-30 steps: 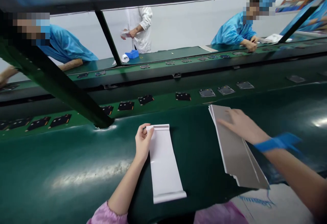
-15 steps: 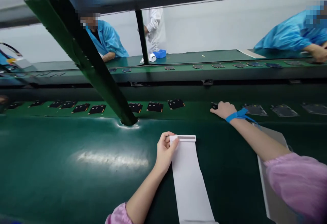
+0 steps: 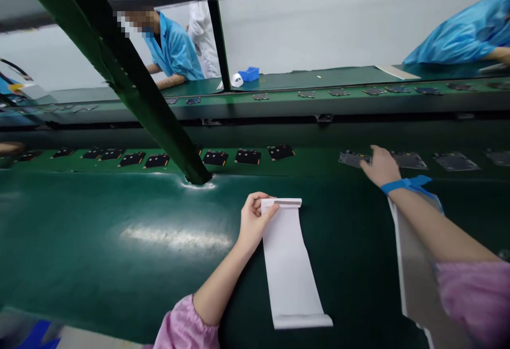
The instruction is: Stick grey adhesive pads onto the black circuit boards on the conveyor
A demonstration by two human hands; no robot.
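Observation:
My left hand (image 3: 253, 219) is closed, its thumb pressing the top end of a long white paper strip (image 3: 290, 264). A narrow grey band runs across that end, and the strip's lower end curls on the green bench. My right hand (image 3: 382, 166), with a blue wrist strap (image 3: 405, 183), reaches to the belt at the right edge of a grey circuit board (image 3: 350, 159). Its thumb and forefinger are apart, and the board lies flat. Whether the fingertips touch it I cannot tell. Another grey board (image 3: 410, 161) lies partly behind this hand.
Black boards (image 3: 247, 156) line the belt to the left, and grey boards (image 3: 456, 161) to the right. A slanted green post (image 3: 159, 110) meets the bench. A pale flat sheet (image 3: 418, 269) lies under my right arm. Co-workers in blue smocks (image 3: 179, 51) sit across the line.
My right hand has moved right and uncovered the grey board. The boards on the near belt have shifted slightly right. My left hand still holds the strip, whose curled lower end now shows.

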